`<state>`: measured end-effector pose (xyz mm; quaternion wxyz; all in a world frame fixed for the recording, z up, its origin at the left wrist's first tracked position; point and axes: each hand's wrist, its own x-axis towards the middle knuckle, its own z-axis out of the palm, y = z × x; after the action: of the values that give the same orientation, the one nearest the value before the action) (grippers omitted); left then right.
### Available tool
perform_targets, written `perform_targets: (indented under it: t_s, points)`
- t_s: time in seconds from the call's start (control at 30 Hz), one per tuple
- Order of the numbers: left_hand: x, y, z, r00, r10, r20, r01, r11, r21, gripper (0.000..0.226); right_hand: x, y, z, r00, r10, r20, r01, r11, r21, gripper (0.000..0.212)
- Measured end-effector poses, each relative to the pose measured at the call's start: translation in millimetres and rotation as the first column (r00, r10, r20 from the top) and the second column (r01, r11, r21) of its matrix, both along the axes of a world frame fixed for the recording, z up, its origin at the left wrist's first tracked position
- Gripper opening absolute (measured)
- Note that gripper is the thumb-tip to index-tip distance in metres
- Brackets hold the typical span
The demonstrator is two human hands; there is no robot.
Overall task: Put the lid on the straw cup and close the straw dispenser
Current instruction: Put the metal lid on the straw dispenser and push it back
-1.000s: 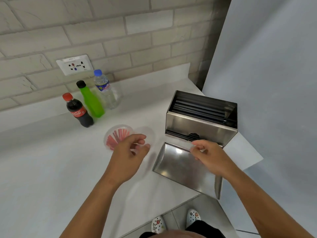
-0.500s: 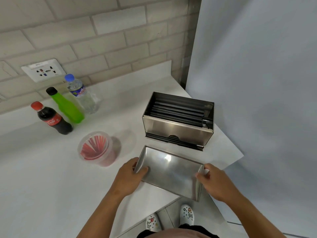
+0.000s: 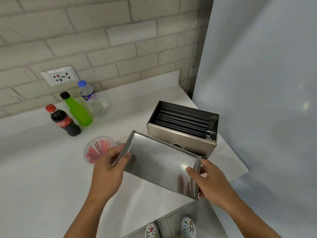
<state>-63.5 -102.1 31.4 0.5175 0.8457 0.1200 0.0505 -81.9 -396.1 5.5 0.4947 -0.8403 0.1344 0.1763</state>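
Observation:
The steel straw dispenser stands open on the white counter, with several black straws lying inside. Its steel lid is lifted off the counter and tilted, hollow side toward me, just in front of the box. My left hand grips the lid's left end and my right hand grips its right end. The clear straw cup with red straws stands left of the lid, with a clear lid on top; my left hand hides part of it.
A cola bottle, a green bottle and a water bottle stand at the back left under a wall socket. The counter edge runs close below my hands. A grey wall stands right of the dispenser.
The clear lid went onto the straw cup a second ago. Both hands then took the steel lid by its ends and have raised and tilted it off the counter.

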Motion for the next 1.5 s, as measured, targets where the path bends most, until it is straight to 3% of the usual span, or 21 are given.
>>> perform_targets:
  t_s: [0.17,0.27,0.37,0.43,0.5,0.63,0.77,0.83,0.97,1.03,1.1,1.17,1.27,1.37,1.5]
  points:
    - [-3,-1,26,0.98,-0.111,0.164,0.138,0.977,-0.165,0.052,12,-1,27,0.999,0.002,0.048,-0.006,0.997,0.077,0.033]
    - [-6,3,31,0.929,-0.229,0.292,0.303,0.922,-0.239,0.072,16,-3,32,0.992,0.031,0.12,-0.041,0.996,0.081,0.031]
    - [-5,4,36,0.844,-0.404,0.353,0.479,0.864,-0.156,0.086,18,-8,37,0.995,0.093,0.03,-0.098,0.968,0.233,0.02]
    - [3,6,39,0.836,-0.432,0.338,0.466,0.884,-0.023,0.089,19,-15,41,0.985,0.159,-0.07,-0.113,0.892,0.438,0.017]
    - [13,5,43,0.846,-0.413,0.337,0.419,0.906,0.061,0.085,20,-24,42,0.969,0.196,-0.153,-0.085,0.84,0.536,0.024]
    - [34,0,43,0.839,-0.363,0.405,0.394,0.919,0.006,0.067,20,-31,46,0.946,0.152,-0.285,0.069,0.766,0.639,0.042]
    - [56,-10,33,0.846,-0.265,0.462,0.344,0.934,-0.094,0.052,27,-40,52,0.967,0.096,-0.238,0.12,0.65,0.75,0.048]
    - [63,-18,29,0.865,-0.198,0.46,0.307,0.936,-0.174,0.047,31,-44,53,0.977,0.006,-0.212,0.152,0.675,0.722,0.058]
    - [77,-34,25,0.904,-0.074,0.42,0.232,0.911,-0.34,0.04,27,-48,52,0.995,-0.098,-0.029,0.098,0.842,0.53,0.089]
    - [83,-40,25,0.931,-0.035,0.362,0.193,0.892,-0.41,0.037,23,-46,55,0.98,-0.117,0.161,0.033,0.895,0.446,0.082]
    - [87,-44,26,0.955,-0.023,0.297,0.155,0.891,-0.427,0.036,23,-43,58,0.924,-0.146,0.354,-0.006,0.919,0.394,0.05]
    - [89,-48,28,0.978,-0.041,0.205,0.123,0.905,-0.407,0.048,27,-42,62,0.85,-0.223,0.477,0.015,0.916,0.402,0.018]
    - [95,-54,30,0.994,-0.061,0.089,0.089,0.933,-0.349,0.047,37,-44,68,0.779,-0.251,0.575,0.014,0.923,0.384,0.011]
    - [103,-61,29,0.995,-0.078,0.054,0.089,0.968,-0.234,0.029,52,-50,72,0.734,-0.241,0.635,0.004,0.937,0.35,0.021]
    - [118,-70,25,0.997,-0.074,0.038,0.075,0.997,-0.015,0.04,79,-65,54,0.789,-0.212,0.576,0.059,0.96,0.273,0.05]
